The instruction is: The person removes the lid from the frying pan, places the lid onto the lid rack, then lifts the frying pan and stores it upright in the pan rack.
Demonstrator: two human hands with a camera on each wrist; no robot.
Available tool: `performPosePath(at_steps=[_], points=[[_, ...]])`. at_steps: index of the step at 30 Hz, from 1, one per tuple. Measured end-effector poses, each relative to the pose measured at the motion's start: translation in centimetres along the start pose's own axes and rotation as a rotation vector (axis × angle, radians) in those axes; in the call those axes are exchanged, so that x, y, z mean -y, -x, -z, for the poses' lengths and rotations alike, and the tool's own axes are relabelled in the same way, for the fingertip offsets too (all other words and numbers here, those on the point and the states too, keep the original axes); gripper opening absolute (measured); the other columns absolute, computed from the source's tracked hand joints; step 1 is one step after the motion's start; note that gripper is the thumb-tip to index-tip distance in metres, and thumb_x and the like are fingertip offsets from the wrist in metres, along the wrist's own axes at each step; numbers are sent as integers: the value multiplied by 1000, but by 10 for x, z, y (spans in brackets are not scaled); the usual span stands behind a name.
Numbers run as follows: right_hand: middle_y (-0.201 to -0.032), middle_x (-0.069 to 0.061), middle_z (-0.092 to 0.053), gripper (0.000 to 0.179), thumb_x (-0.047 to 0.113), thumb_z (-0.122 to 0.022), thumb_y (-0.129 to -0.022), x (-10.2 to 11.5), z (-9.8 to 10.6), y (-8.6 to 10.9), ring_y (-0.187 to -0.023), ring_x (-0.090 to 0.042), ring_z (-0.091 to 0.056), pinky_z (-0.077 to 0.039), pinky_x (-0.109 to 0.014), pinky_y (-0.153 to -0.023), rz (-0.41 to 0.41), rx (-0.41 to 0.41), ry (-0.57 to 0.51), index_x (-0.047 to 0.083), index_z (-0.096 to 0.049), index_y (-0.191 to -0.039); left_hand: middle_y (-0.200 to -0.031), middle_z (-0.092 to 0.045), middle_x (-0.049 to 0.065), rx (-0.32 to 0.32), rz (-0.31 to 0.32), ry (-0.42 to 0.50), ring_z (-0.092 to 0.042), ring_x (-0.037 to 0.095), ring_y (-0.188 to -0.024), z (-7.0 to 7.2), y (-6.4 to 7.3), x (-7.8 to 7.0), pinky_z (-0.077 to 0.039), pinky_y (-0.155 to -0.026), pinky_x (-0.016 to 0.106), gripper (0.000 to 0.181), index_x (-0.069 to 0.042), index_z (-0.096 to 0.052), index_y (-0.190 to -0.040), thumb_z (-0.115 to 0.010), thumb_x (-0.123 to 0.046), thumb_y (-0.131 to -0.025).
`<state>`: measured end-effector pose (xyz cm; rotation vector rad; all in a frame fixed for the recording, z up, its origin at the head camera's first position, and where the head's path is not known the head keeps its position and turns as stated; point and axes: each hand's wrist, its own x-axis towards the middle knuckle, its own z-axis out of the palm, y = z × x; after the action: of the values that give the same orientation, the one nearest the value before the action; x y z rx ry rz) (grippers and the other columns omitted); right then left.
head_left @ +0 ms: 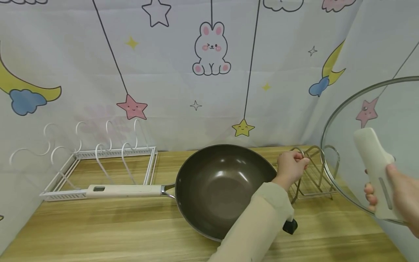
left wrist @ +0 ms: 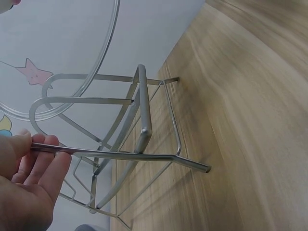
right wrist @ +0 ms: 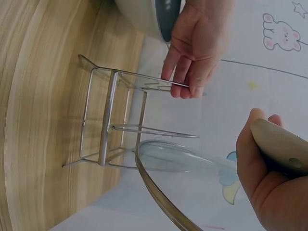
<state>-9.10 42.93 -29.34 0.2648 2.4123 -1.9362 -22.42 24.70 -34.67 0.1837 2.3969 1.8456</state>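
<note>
No text, label, brand, number or sign can be read in any of the three views.
</note>
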Motion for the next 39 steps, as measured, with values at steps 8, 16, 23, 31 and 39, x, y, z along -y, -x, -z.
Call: performPosePath(at_steps=[8, 16, 23, 31, 39], points=[[-78, -1, -63, 37, 58, -18, -95, -8, 3, -3, -62, -20, -62, -56, -38, -56, -15, -9, 103, 30, -38, -111, -70, -66, -4, 3, 24, 21, -59, 4, -61, -2, 1, 1, -46, -55, 18, 7, -12, -69, -85, -72, -18, -84], [-83, 0, -62, 48, 57, -6, -95, -6, -7, -2, -66, -21, -62, -56, -39, -60, -23, -13, 333, 24, -34, -118, -70, -67, -2, 5, 25, 65, -60, 4, -60, 1, -1, 3, -46, -53, 17, 8, -10, -69, -85, -72, -17, -84], [-81, -1, -63, 54, 56, -9, -96, -10, -8, -1, -64, -21, -62, -56, -39, -59, -12, -23, 338, 13, -34, -119, -70, -67, -4, 3, 27, 48, -59, 4, -60, 0, 0, 2, -46, -54, 17, 7, -11, -69, -84, -72, -18, -84], [-80, 2, -64, 66, 54, -9, -97, -14, -8, 0, -65, -19, -63, -56, -38, -59, -29, -46, 368, -2, -31, -124, -69, -68, -3, 2, 18, 58, -59, 3, -58, -1, -2, 2, -45, -53, 16, 7, -9, -70, -84, -72, -16, -83], [-80, 4, -62, 79, 52, -3, -98, -14, -11, 2, -65, -17, -62, -55, -37, -59, -35, -54, 450, -16, -16, -136, -69, -66, -4, 0, 26, 49, -58, 4, -59, -2, -2, 1, -46, -54, 17, 7, -11, -70, -83, -73, -17, -83]])
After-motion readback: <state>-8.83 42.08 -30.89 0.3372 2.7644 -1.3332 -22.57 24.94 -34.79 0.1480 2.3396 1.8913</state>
